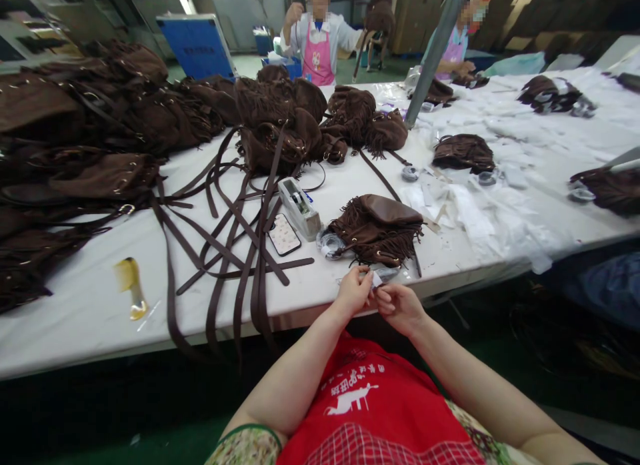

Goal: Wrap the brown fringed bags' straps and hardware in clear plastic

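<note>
At the table's front edge, my left hand [355, 289] pinches a small white piece [377, 279], perhaps paper or a tag. Curled close beside it, my right hand [401, 307] has its fingertips at the lower end of the same piece. Clear plastic wrap [390, 273] shows just behind my fingers. Directly beyond them lies a dark brown fringed bag [383, 218], its flap facing up. At the bag's left side sits a coil wrapped in clear plastic [330, 244].
A tape dispenser [301, 208] and a patterned phone [284, 235] lie left of the bag, among long brown straps [240, 258]. Brown bags [110, 118] are heaped at the left. A yellow-handled brush-like tool [131, 288] lies near the edge. A metal post [435, 55] rises beyond; two co-workers [320, 51] stand opposite.
</note>
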Demonstrator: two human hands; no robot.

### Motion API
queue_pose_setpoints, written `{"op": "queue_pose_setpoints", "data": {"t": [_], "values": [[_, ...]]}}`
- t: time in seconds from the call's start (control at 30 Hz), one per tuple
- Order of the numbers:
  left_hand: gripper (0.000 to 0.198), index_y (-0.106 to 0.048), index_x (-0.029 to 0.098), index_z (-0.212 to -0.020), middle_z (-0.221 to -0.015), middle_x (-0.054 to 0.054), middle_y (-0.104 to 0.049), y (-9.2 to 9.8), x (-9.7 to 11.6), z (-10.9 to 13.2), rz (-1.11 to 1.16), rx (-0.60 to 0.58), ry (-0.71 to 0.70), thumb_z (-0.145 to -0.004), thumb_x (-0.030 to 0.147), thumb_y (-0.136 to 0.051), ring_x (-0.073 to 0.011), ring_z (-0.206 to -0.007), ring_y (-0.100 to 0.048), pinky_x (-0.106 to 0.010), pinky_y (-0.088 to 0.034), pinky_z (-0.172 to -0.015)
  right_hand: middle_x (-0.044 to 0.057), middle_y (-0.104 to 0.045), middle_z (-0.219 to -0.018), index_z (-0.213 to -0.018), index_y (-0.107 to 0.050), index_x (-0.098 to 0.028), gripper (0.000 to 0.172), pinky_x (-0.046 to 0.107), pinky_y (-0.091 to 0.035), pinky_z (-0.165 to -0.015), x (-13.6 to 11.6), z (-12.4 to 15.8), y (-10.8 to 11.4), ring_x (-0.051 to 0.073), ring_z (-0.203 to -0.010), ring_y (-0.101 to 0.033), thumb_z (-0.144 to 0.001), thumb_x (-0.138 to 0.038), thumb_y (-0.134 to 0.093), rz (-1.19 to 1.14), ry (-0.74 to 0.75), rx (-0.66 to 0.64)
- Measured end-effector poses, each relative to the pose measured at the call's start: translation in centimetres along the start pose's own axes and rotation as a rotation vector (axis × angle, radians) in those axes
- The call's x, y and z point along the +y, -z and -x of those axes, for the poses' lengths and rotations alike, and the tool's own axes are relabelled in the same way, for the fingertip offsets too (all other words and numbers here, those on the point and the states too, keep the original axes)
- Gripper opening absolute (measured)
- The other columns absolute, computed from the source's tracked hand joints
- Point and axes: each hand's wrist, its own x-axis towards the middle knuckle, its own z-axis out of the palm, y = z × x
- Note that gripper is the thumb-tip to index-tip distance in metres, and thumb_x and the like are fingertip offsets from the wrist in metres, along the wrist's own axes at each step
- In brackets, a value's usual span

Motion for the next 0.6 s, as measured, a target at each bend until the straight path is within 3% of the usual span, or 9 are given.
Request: {"op": "queue_pose_setpoints", "data": {"t": [0.07,0.17,0.27,0.33,0.47,0.53,0.6], "values": [[0.034,-0.052,0.015,-0.107,-0.049,0.008,-0.053,0.0,-0.2,-0.1,0.006,-0.011,-0.008,-0.087,0.043,-0.050,-0.0057,-0.030,-0.044,-0.016,-0.035,-0.034,-0.003,-0.042,-0.046,-0.048,-0.044,-0.017,0.028,0.019,-0.027,-0.037,0.0,0.3,-0.2,0.004,-0.037,-0.029,-0.069,-0.029,-0.058,0.013,-0.035,-0.038],[0.033,-0.054,0.015,-0.103,-0.053,0.007,-0.056,0.0,-0.4,0.1,0.013,-0.046,-0.007,-0.085,0.043,-0.052,-0.0057,-0.031,-0.045,-0.016,-0.035,-0.034,-0.004,-0.048,-0.048,-0.060,-0.053,-0.016,0.022,0.018,-0.025,-0.036,0.0,0.6,0.2,0.004,-0.037,-0.034,-0.070,-0.034,-0.062,0.214,-0.004,0.030],[0.035,-0.055,0.015,-0.104,-0.059,0.004,-0.060,0.2,0.0,0.4,0.022,-0.079,0.006,-0.084,0.044,-0.051,-0.0063,-0.033,-0.045,-0.017,-0.035,-0.035,-0.005,-0.053,-0.047,-0.075,-0.059,-0.016,0.028,0.017,-0.026,-0.035,-0.6,0.9,1.9,0.006,-0.035,-0.039,-0.065,-0.040,-0.069,0.534,0.052,0.203],[0.036,-0.057,0.015,-0.105,-0.067,0.001,-0.064,1.0,0.6,0.7,-0.018,-0.017,-0.053,-0.084,0.044,-0.051,-0.0072,-0.037,-0.048,-0.019,-0.037,-0.038,-0.004,-0.057,-0.050,-0.080,-0.059,-0.016,0.032,0.017,-0.029,-0.035,-1.7,1.2,3.3,0.007,-0.036,-0.044,-0.062,-0.040,-0.071,0.633,0.134,0.358],[0.031,-0.065,0.017,-0.091,-0.080,-0.003,-0.069,4.5,1.9,1.3,-0.258,0.257,-0.292,-0.084,0.044,-0.051,-0.0096,-0.053,-0.055,-0.021,-0.041,-0.052,0.008,-0.070,-0.086,-0.095,-0.060,-0.017,0.038,0.018,-0.041,-0.040,-4.6,1.0,5.0,0.015,-0.063,-0.064,-0.065,-0.038,-0.072,0.571,0.252,0.531],[0.033,-0.065,0.017,-0.078,-0.072,-0.003,-0.067,6.8,2.0,1.4,-0.358,0.286,-0.327,-0.086,0.045,-0.048,-0.0117,-0.058,-0.057,-0.022,-0.040,-0.056,0.010,-0.070,-0.096,-0.101,-0.060,-0.017,0.041,0.020,-0.045,-0.043,-5.8,0.4,4.9,0.018,-0.073,-0.067,-0.068,-0.037,-0.073,0.551,0.217,0.553],[0.037,-0.062,0.018,-0.068,-0.063,-0.002,-0.064,8.6,1.6,1.4,-0.437,0.274,-0.312,-0.086,0.046,-0.046,-0.0133,-0.059,-0.057,-0.023,-0.039,-0.058,0.010,-0.070,-0.089,-0.098,-0.061,-0.015,0.039,0.021,-0.047,-0.044,-6.5,-0.6,4.3,0.018,-0.069,-0.066,-0.070,-0.038,-0.073,0.531,0.179,0.550]]}}
